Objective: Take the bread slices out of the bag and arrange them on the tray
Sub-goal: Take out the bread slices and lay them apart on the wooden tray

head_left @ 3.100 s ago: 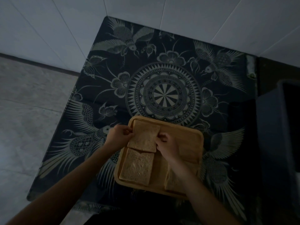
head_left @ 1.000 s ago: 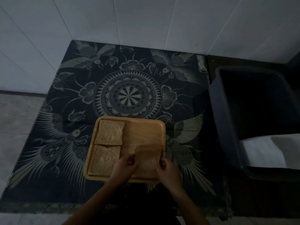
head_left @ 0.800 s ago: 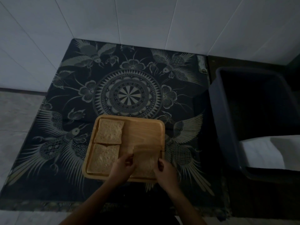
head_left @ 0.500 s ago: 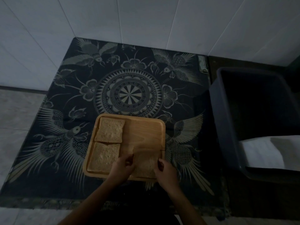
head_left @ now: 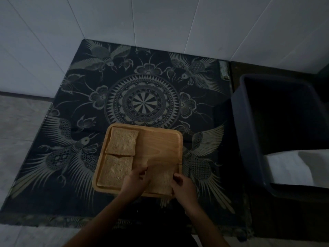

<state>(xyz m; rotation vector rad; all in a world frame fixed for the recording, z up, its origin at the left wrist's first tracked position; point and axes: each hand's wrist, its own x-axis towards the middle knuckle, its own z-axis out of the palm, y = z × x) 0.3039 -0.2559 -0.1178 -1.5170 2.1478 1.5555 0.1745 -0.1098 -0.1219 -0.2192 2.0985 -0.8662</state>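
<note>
A square wooden tray lies on a dark patterned cloth. Two bread slices fill its left side: one at the far left, one at the near left. A third bread slice sits at the tray's near right corner, and it may be more than one slice stacked. My left hand pinches its left edge and my right hand grips its right edge. The slice rests on or just above the tray. I cannot see any bag.
The patterned cloth covers a low surface against a white tiled wall. A dark plastic bin stands to the right, with something white inside at its near end. Grey floor lies to the left.
Three seconds ago both hands set a slice at the tray's far left. Since then they moved to the near right slice; over the last second they have stayed there almost still.
</note>
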